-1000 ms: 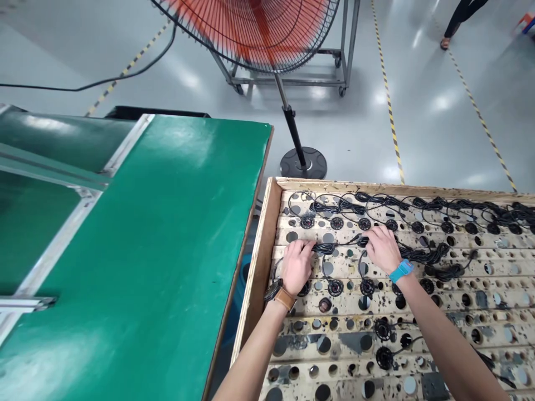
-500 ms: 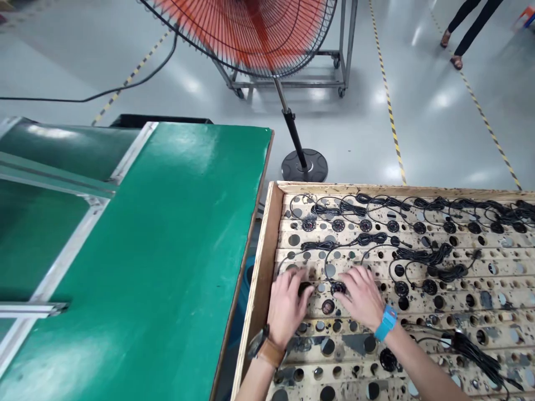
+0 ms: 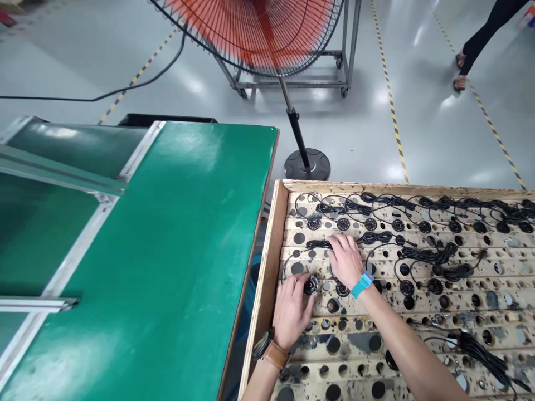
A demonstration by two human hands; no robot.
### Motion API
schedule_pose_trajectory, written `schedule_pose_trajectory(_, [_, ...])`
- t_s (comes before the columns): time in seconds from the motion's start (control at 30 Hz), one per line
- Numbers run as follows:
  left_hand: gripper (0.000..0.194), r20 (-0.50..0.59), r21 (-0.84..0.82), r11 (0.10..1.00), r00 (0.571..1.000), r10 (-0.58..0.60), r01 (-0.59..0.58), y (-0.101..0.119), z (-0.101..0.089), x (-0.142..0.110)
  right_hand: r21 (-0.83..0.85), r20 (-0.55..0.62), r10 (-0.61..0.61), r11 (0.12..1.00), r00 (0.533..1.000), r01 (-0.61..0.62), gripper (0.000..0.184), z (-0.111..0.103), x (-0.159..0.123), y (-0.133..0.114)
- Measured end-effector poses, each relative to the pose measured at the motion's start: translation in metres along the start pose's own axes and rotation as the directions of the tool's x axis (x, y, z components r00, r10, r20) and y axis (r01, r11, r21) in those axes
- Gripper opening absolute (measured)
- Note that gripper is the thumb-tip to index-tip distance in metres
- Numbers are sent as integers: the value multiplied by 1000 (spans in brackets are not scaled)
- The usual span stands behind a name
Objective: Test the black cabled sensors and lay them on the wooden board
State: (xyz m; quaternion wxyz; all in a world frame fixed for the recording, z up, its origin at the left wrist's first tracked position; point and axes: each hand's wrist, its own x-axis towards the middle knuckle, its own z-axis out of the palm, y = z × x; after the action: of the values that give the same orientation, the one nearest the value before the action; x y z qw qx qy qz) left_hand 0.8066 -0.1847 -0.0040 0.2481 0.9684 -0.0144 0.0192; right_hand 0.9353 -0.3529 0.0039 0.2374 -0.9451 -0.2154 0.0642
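Note:
A wooden tray (image 3: 267,267) with many round holes holds several small black round parts with coiled black cables. My left hand (image 3: 291,309), with a brown-strapped watch, has its fingers closed round one black round part (image 3: 310,285) near the tray's left edge. My right hand (image 3: 345,259), with a blue wristband, lies palm down further back, its fingers reaching a coiled black cable bundle (image 3: 318,244). What the right fingers grip, if anything, is hidden under the hand.
A green-topped table (image 3: 159,250) stands to the left of the tray. A big orange floor fan (image 3: 259,28) on a black stand (image 3: 306,163) is behind the tray, with a metal cart behind it. Another person's legs (image 3: 480,39) cross the floor at top right.
My right hand has moved from the row of round parts back up to the cable bundle. My left hand stays low on a round part. The person at top right has walked on.

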Motion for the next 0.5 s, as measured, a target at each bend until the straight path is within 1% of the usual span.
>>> schedule_pose_trajectory(0.1, [39, -20, -8, 1000, 1000, -19, 18, 0, 1, 4, -53, 73, -7, 999, 997, 11, 34, 5, 13, 4])
schedule_pose_trajectory(0.17, [38, -14, -16, 999, 999, -32, 32, 0, 3, 9, -57, 86, -14, 998, 996, 19, 30, 7, 18, 6])
schedule_pose_trajectory(0.3, [38, -29, -25, 996, 995, -92, 91, 3, 7, 23, -15, 20, -42, 999, 999, 42, 29, 6, 23, 5])
schedule_pose_trajectory(0.43, [40, -114, -2, 990, 983, -144, 144, 5, 11, 42, 30, -6, -81, 996, 997, 81, 38, 6, 29, 4])
schedule_pose_trajectory(0.5, [40, -136, 13, 988, 979, -150, 153, 4, 14, 51, 69, -50, -78, 994, 996, 81, 41, 3, 27, 6])
